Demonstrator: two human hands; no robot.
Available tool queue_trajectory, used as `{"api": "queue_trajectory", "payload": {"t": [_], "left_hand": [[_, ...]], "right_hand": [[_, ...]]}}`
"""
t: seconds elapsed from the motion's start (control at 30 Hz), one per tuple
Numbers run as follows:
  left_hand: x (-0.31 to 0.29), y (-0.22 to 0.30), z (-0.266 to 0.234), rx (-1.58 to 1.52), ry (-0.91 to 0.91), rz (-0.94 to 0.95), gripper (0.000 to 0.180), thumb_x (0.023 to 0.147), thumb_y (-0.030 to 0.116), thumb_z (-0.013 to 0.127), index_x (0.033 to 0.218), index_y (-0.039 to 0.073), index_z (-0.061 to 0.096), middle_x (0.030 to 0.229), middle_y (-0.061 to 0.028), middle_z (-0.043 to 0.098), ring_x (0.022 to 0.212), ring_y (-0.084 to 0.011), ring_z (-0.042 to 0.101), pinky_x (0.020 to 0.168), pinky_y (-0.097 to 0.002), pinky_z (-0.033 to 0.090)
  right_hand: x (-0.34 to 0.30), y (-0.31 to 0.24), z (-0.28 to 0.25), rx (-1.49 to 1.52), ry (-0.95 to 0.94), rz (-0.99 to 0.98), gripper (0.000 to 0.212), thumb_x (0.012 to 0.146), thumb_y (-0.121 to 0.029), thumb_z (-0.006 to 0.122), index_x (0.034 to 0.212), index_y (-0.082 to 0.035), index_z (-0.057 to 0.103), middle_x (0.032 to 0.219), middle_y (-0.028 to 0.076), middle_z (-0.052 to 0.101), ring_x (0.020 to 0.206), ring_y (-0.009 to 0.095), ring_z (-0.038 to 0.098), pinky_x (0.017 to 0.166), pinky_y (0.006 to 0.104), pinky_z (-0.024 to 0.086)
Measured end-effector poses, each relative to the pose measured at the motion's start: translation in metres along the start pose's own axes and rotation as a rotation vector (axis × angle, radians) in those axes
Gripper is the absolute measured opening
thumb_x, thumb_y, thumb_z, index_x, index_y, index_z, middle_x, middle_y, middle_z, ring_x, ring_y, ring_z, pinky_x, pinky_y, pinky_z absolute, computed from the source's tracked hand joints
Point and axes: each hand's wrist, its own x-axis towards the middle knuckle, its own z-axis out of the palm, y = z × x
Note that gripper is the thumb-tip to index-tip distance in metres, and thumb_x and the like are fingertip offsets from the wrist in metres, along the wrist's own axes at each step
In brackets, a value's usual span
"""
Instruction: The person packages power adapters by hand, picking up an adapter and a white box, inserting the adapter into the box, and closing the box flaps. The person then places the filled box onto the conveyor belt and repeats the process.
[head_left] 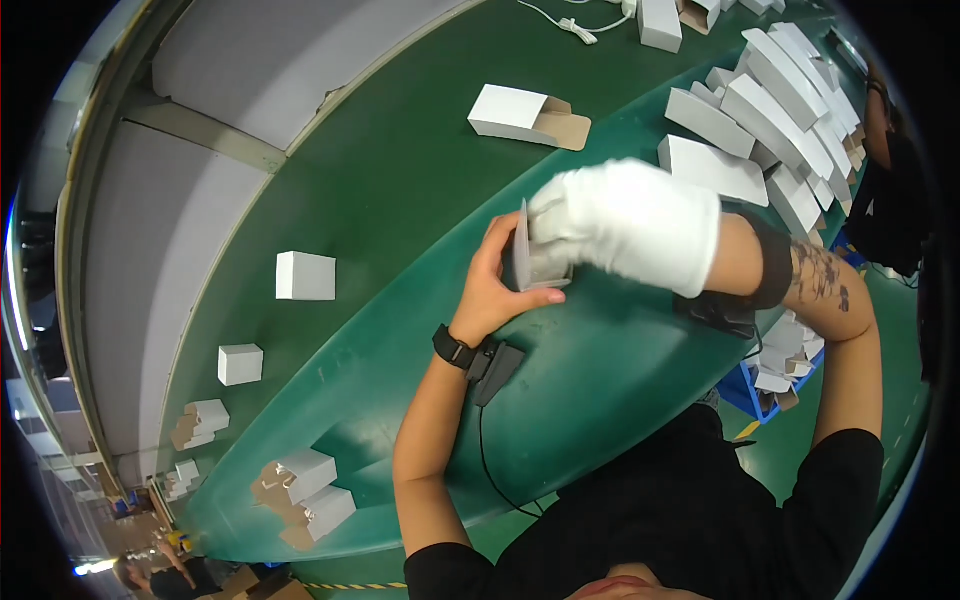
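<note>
A small white carton (545, 268) is held upright over the green work surface, its flap standing up. My bare left hand (492, 285) wraps round its left side, thumb along the near lower edge. A white glove covers my right hand (620, 222), which bends over the carton from the right. Its curled fingertips are at the carton's open top, partly hidden and slightly blurred; what they hold cannot be made out. Beyond my hands lies another white carton (508, 112), its end open and brown flap out.
A heap of white cartons (770, 110) fills the far right. A white cable (578, 32) lies at the far edge. Single cartons (306, 276) stand at left, with opened ones (325, 510) nearer. Beside me is a blue bin (745, 392). Another person (890, 190) is at right.
</note>
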Motion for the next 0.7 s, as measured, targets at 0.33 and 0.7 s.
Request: {"api": "queue_trajectory", "payload": {"t": [0.33, 0.7], "left_hand": [[0.001, -0.010, 0.008, -0.824, 0.094, 0.021, 0.078, 0.078, 0.018, 0.076, 0.140, 0.001, 0.031, 0.133, -0.0082, 0.046, 0.122, -0.0205, 0.045, 0.104, -0.0358, 0.035], [0.022, -0.032, 0.032, 0.028, 0.553, 0.278, 0.072, 0.085, 0.006, 0.067, 0.142, 0.005, 0.023, 0.132, -0.0222, 0.048, 0.116, -0.0251, 0.054, 0.098, -0.0362, 0.043]], "right_hand": [[-0.017, 0.015, 0.065, 0.487, 0.660, 0.180, 0.060, 0.082, -0.022, 0.067, 0.136, -0.007, 0.044, 0.113, 0.011, 0.063, 0.102, 0.025, 0.061, 0.092, 0.0336, 0.046], [0.000, 0.049, 0.127, 0.786, 0.547, 0.218, 0.071, 0.091, -0.028, 0.055, 0.148, -0.008, 0.019, 0.129, 0.019, 0.046, 0.117, 0.032, 0.049, 0.100, 0.0383, 0.040]]}}
